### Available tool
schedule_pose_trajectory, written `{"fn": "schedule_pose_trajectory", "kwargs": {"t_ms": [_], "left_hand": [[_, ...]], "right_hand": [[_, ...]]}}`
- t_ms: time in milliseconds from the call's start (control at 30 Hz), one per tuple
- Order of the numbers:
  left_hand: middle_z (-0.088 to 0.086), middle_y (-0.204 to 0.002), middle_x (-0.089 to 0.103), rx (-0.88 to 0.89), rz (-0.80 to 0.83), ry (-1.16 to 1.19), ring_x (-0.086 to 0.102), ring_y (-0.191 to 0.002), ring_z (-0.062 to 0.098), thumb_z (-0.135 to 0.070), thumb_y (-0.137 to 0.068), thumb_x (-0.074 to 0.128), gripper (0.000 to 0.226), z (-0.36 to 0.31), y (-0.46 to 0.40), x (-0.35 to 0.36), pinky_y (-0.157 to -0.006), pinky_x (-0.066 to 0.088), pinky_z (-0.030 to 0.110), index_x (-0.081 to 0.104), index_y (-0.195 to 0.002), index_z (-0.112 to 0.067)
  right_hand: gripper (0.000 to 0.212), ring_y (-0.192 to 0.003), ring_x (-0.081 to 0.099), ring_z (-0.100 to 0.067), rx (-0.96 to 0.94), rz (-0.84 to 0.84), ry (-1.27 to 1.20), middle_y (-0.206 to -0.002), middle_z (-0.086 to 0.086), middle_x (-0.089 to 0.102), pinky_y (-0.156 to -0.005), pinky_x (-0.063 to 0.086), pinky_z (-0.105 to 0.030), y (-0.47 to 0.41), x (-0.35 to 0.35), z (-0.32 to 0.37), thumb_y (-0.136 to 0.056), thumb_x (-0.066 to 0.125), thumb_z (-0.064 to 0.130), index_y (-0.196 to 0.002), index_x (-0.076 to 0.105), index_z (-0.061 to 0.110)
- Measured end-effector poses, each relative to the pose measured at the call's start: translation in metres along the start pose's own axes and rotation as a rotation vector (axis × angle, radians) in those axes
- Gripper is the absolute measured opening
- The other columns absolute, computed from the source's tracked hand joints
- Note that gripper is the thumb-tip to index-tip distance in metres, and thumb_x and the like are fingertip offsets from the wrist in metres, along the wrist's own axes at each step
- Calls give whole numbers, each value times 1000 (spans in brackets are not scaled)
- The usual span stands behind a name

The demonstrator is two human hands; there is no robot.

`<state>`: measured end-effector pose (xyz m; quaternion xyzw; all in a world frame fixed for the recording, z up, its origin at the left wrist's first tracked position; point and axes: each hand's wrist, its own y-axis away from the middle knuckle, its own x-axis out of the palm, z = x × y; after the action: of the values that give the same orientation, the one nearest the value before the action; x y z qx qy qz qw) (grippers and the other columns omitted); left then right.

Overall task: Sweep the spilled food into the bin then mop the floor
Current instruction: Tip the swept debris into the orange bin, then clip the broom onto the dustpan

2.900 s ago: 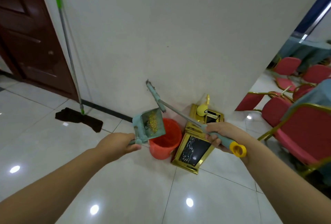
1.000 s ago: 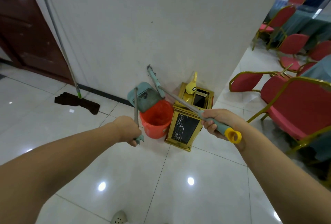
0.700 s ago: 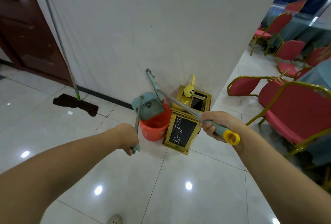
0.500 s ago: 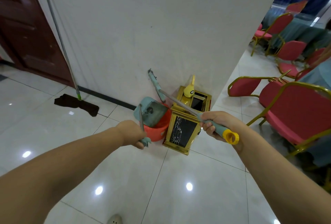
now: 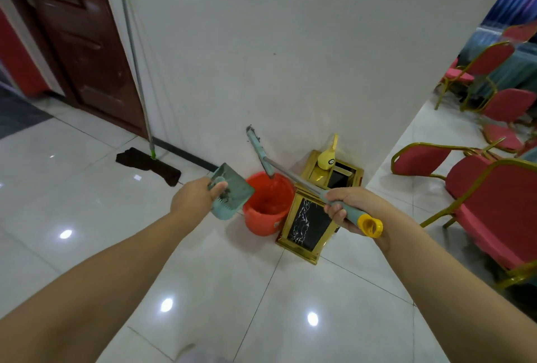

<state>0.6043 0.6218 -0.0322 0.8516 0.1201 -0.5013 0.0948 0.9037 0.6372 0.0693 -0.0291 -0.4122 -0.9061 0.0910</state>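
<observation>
My left hand [image 5: 194, 196] grips the teal dustpan [image 5: 232, 197], which hangs just left of the red bin [image 5: 268, 203]. The pan's comb edge points down and toward me. My right hand [image 5: 347, 206] grips the teal broom handle near its yellow end cap [image 5: 370, 226]. The broom's shaft [image 5: 293, 178] runs up and left over the bin, and its narrow head [image 5: 257, 147] is raised against the white wall. A mop [image 5: 136, 72] with a green and grey pole leans on the wall at the left, with its dark pad [image 5: 148, 165] on the floor.
A gold-framed box with a black marble panel [image 5: 311, 220] stands right of the bin, with a yellow object [image 5: 327, 156] on top. Red chairs with gold frames [image 5: 491, 203] crowd the right side. A dark wooden door [image 5: 78, 43] is at the far left. The tiled floor is glossy.
My left hand has turned the dustpan over and drawn it back from above the bin to the bin's left side. The broom has stayed raised over the bin.
</observation>
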Motion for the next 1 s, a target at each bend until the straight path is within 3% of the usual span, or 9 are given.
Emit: {"fn": "schedule_pose_trajectory", "kwargs": {"t_ms": [133,233,400,567,667,800,1000], "left_hand": [[4,-63,50,-104,-61,127,51,-67,25,-52,-95,38,47,41,1,-7,-56,32,31,46,-71,-13],[10,-67,57,-191,-105,218,52,-66,26,-51,-96,37,52,71,-6,-12,-53,31,32,49,-70,-7],[16,-74,63,-336,-126,370,58,-64,29,-52,-96,39,58,120,-25,-20,-62,49,39,58,-79,1],[12,-67,61,-421,-45,517,53,-57,23,-51,-95,42,52,171,-44,-25,-59,50,38,55,-75,-4],[8,-63,58,-489,0,617,50,-51,20,-49,-96,42,50,200,-56,-22,-49,43,28,54,-77,-4],[10,-66,58,-549,70,655,48,-50,20,-47,-97,40,48,232,-75,-17,-56,42,29,49,-69,-9],[10,-66,54,-648,186,819,47,-52,19,-41,-98,42,42,256,-95,-12,-50,37,23,48,-68,-12]], "right_hand": [[8,-29,43,-5,21,55,61,-62,-4,42,-29,37,-10,-24,31,7,-98,46,8,-101,49,2],[11,-29,42,-4,43,81,94,-62,-5,41,-27,37,-11,-47,61,13,-98,45,8,-105,47,0],[7,-29,43,-4,72,102,189,-64,-7,45,-26,36,-13,-90,126,23,-97,47,6,-99,49,0],[10,-29,42,-5,154,113,255,-62,-5,43,-27,35,-12,-137,202,35,-97,46,9,-89,47,3],[7,-29,42,-6,271,125,248,-52,-5,47,-27,36,-12,-168,245,39,-97,46,11,-96,45,4],[8,-27,41,-7,339,110,320,-41,-7,47,-27,35,-12,-209,301,40,-96,42,10,-100,43,3],[11,-27,41,-7,456,59,407,-61,-9,46,-27,35,-13,-246,368,37,-92,39,9,-89,44,0]]}}
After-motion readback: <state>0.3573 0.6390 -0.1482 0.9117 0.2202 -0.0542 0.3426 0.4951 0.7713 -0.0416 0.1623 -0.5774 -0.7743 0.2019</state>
